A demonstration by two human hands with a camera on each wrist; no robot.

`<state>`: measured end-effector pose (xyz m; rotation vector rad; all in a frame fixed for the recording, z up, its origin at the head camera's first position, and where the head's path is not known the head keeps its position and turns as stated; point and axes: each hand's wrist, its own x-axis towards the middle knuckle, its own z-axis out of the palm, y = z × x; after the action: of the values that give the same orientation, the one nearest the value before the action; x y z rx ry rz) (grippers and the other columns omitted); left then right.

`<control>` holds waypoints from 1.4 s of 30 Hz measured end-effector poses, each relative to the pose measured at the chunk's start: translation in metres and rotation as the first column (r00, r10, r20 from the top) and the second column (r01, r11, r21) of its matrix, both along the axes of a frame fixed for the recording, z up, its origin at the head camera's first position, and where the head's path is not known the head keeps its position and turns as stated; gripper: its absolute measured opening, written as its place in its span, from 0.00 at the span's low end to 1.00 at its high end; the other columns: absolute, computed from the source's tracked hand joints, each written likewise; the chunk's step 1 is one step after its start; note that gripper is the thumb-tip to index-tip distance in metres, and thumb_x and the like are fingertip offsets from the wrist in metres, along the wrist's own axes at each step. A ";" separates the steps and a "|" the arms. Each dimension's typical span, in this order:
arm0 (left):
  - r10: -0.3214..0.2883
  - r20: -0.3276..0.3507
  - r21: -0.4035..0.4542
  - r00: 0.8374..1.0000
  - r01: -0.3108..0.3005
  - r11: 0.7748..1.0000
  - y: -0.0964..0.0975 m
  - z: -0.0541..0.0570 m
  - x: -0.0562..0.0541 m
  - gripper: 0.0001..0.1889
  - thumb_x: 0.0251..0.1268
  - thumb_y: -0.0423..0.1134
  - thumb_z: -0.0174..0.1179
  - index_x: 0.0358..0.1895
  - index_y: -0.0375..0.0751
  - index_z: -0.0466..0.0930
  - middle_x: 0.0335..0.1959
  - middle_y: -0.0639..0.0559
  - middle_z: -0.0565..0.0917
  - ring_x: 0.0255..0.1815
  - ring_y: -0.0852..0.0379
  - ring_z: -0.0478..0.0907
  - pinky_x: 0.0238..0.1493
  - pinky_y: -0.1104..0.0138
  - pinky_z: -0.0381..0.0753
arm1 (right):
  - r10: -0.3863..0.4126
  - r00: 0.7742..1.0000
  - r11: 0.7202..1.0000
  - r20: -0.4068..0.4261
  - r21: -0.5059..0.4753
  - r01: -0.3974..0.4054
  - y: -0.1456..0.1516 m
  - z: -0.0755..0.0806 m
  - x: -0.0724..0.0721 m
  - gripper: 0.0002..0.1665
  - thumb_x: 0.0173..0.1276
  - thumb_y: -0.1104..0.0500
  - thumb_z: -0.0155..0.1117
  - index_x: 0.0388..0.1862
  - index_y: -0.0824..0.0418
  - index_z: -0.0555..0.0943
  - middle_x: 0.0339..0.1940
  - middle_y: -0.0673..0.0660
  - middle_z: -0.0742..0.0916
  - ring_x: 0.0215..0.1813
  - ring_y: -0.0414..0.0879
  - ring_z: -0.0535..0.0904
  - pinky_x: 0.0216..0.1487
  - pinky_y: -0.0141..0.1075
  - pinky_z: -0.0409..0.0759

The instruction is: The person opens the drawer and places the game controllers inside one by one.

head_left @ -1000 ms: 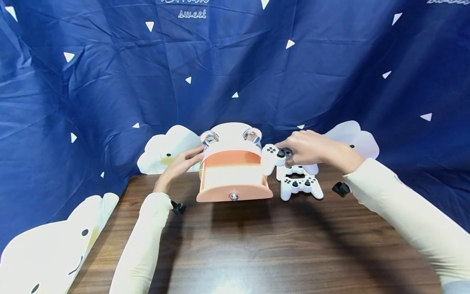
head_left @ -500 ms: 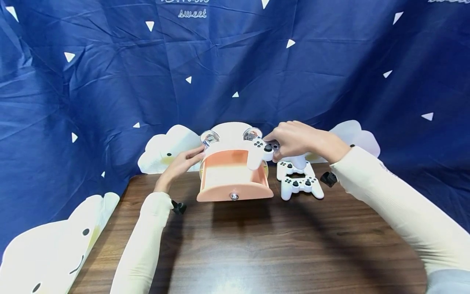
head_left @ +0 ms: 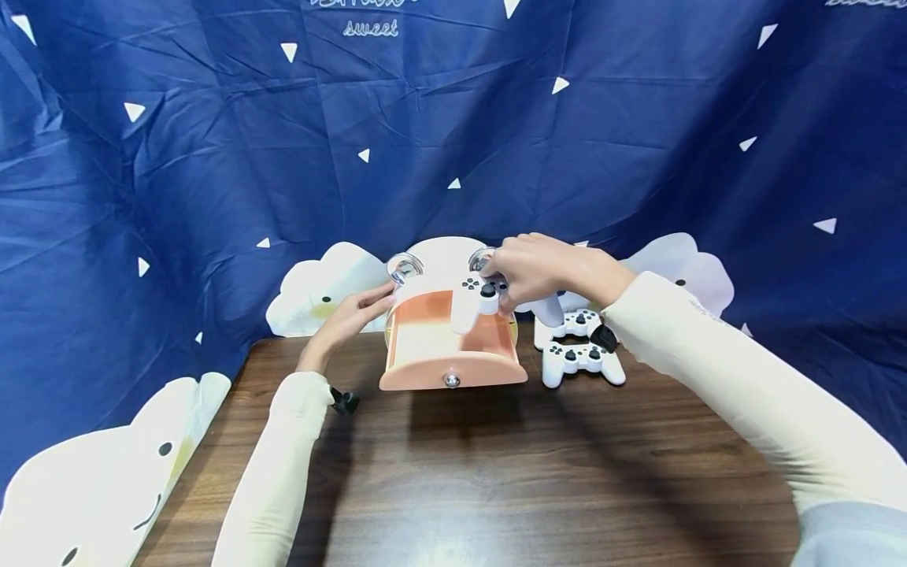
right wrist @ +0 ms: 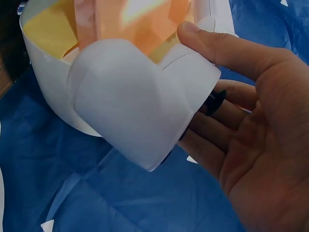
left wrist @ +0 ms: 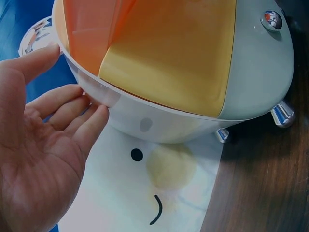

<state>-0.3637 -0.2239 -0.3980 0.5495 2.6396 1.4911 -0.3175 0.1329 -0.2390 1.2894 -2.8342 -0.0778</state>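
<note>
My right hand (head_left: 538, 268) grips a white game controller (head_left: 464, 307) above the pulled-out orange drawer (head_left: 418, 374). In the right wrist view, one handle of the controller (right wrist: 120, 96) points toward the camera, with the thumb on one side and fingers on the other. The drawer belongs to a rounded white cabinet (head_left: 446, 256) with chrome rings on top and a round knob on the drawer front. My left hand (head_left: 347, 319) touches the cabinet's left side; in the left wrist view its fingertips (left wrist: 99, 111) rest against the white wall with nothing held.
Right of the cabinet, a white controller (head_left: 583, 361) lies in front of another white controller (head_left: 542, 335), partly hidden by my right arm. White cloud-shaped cutouts (head_left: 333, 276) stand behind. A blue curtain (head_left: 453, 118) backs the brown wooden table (head_left: 453, 457).
My right hand has moved left with the controller, from beside the cabinet to above the orange drawer. My left hand stays at the cabinet's side.
</note>
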 end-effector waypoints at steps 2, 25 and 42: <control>0.002 -0.002 0.003 1.000 -0.002 1.000 0.000 0.000 0.000 0.33 0.79 0.61 0.59 0.81 0.57 0.69 0.82 0.53 0.70 0.85 0.48 0.63 0.85 0.47 0.63 | 0.007 1.000 1.000 0.003 0.005 -0.007 -0.005 0.000 -0.002 0.13 0.49 0.51 0.80 0.26 0.49 0.82 0.20 0.45 0.72 0.25 0.45 0.69 0.27 0.39 0.65; -0.001 -0.008 0.002 1.000 0.001 1.000 0.001 0.001 0.002 0.33 0.80 0.60 0.58 0.82 0.55 0.69 0.82 0.52 0.70 0.85 0.47 0.63 0.85 0.47 0.63 | 0.088 0.989 0.995 0.121 0.030 -0.092 -0.061 -0.009 -0.005 0.21 0.55 0.50 0.83 0.21 0.51 0.76 0.19 0.45 0.69 0.28 0.43 0.65 0.30 0.36 0.60; -0.005 0.004 0.002 1.000 0.005 1.000 0.001 0.001 0.001 0.33 0.79 0.62 0.59 0.81 0.57 0.69 0.83 0.53 0.70 0.85 0.47 0.63 0.84 0.46 0.64 | 0.060 0.980 0.994 0.188 0.083 -0.077 -0.081 -0.034 -0.006 0.15 0.56 0.50 0.83 0.27 0.54 0.84 0.23 0.46 0.77 0.28 0.43 0.70 0.30 0.35 0.67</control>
<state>-0.3623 -0.2230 -0.3975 0.5526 2.6322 1.4920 -0.3235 0.0514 -0.2733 1.4856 -2.9683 -0.0895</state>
